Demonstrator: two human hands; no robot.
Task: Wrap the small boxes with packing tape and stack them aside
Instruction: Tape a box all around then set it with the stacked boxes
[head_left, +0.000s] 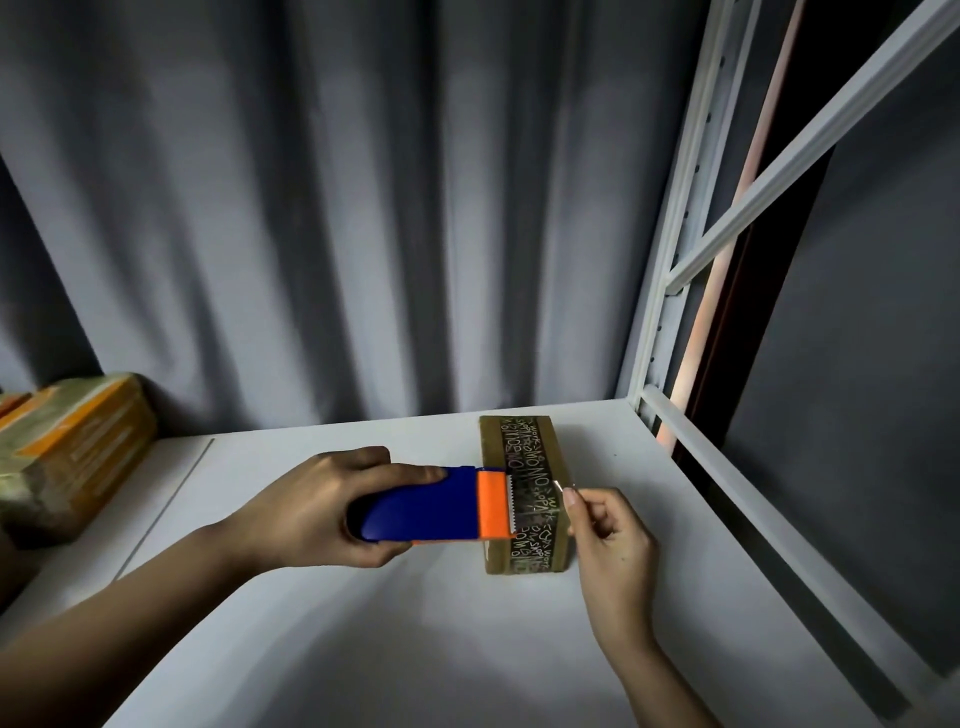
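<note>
Blue tape dispenser (431, 506) gripped by left hand (311, 512), right hand (608, 540) pinching tape over box (524, 493); wrapped stack (72, 452) left.

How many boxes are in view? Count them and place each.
2 clear: one box mid-table under the dispenser, one wrapped box at the left edge. More may lie behind it, cut off.

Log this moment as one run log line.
left hand grips tape dispenser | right hand pinches tape end | over box on table | wrapped boxes stacked left
</note>
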